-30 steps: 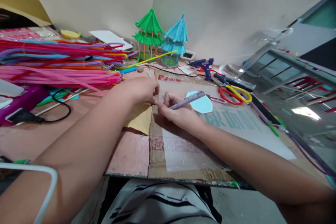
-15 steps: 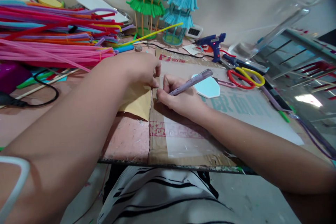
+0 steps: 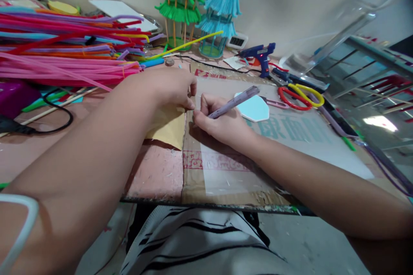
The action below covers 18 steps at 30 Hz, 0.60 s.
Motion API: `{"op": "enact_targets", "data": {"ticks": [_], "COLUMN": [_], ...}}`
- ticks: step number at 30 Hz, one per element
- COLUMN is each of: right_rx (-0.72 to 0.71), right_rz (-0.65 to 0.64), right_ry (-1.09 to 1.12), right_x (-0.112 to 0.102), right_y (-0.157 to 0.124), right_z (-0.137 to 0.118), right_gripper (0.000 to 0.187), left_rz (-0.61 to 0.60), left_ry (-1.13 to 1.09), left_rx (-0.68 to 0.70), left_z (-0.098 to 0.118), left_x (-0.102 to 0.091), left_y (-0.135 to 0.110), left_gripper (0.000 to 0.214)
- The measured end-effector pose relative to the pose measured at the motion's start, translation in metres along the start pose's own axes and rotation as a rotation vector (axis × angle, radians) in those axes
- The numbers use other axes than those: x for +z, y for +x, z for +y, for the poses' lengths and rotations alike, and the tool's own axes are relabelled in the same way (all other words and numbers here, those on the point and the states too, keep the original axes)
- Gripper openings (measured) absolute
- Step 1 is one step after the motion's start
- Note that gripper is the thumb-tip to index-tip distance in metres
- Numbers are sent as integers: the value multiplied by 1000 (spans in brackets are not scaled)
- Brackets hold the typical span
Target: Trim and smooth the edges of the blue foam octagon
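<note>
My right hand is closed round a lilac craft knife or pen, its tip pointing down by my left fingers. My left hand lies fingers-down on a yellow-brown sheet of paper, pressing it to the table; its fingertips are curled at the edge of the cardboard mat. The point where tool meets paper is hidden behind my fingers. A pale blue polygon cut-out lies just right of my right hand.
A big heap of coloured pipe cleaners fills the left. Green and blue pagoda models stand at the back. A blue glue gun, red and yellow scissors and a black cable lie around.
The view tilted down and closer a second ago. Since then both hands stay nearly still, the right hand shifting only slightly with the lilac tool.
</note>
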State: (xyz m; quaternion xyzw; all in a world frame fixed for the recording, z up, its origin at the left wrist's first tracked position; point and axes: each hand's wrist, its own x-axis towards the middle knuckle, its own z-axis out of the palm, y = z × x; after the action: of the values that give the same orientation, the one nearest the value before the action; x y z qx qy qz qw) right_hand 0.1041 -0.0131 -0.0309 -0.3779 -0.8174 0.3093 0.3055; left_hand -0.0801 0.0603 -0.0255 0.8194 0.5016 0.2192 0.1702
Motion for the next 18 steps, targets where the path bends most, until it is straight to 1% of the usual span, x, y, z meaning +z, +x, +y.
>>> {"op": "enact_targets", "data": {"ticks": [3, 4, 8, 12, 15, 17, 18], "right_rx": [3, 2, 3, 10, 16, 28, 40], "right_rz": [-8, -3, 4, 6, 0, 0, 4], "right_ry": [6, 3, 0, 4, 12, 15, 18], "right_x": [0, 0, -1, -1, -1, -1, -2], "right_y": [0, 0, 0, 1, 1, 0, 0], "right_z": [0, 0, 1, 1, 0, -1, 0], "right_gripper": [27, 26, 25, 25, 25, 25, 25], "left_rz": [-181, -193, -189, -216, -247, -200, -133], "left_ry": [165, 186, 243, 330, 359, 387, 392], "left_rx": [-29, -23, 2, -63, -102, -135, -144], "left_z": [0, 1, 9, 21, 28, 34, 38], "left_x": [-3, -4, -6, -8, -11, -14, -16], "left_y": [1, 2, -2, -8, -10, -11, -11], "left_gripper": [26, 26, 29, 32, 29, 22, 19]}}
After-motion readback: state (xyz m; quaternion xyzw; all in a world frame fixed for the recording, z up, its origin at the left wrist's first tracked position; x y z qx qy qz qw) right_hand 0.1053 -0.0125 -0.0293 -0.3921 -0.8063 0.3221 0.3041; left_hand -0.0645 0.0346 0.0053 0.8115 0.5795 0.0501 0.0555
